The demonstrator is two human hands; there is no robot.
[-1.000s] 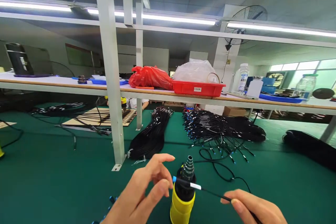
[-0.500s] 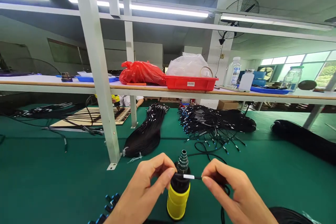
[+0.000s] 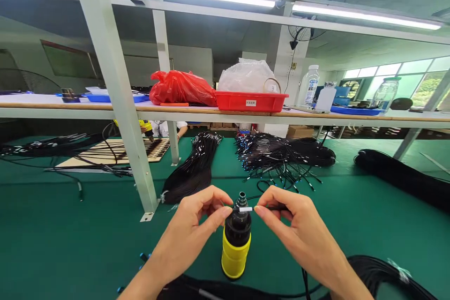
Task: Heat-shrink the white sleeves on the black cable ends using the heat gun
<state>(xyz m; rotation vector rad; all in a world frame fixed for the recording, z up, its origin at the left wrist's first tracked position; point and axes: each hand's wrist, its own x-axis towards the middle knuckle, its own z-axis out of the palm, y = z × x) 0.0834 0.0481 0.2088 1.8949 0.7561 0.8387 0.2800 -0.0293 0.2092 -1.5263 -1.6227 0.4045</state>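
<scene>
A thin black cable with a white sleeve (image 3: 245, 209) is stretched between my two hands. My left hand (image 3: 202, 220) pinches its left end between thumb and index finger. From the right, my right hand (image 3: 290, 220) grips the black cable close to the sleeve's other end. Just behind and below the sleeve stands an upright yellow and black tool (image 3: 235, 255) with a stepped metallic nozzle. The cable end inside my left fingers is hidden.
Bundled black cables (image 3: 191, 168) lie beyond my hands, with another pile (image 3: 281, 152) to their right. A white post (image 3: 121, 89) rises at left. The shelf holds a red tray (image 3: 251, 102). A person's arm shows behind the post.
Both hands have risen in view with the cable, and my right hand has come closer to my left, up to the white sleeve. The view has tilted down and shifted slightly.
</scene>
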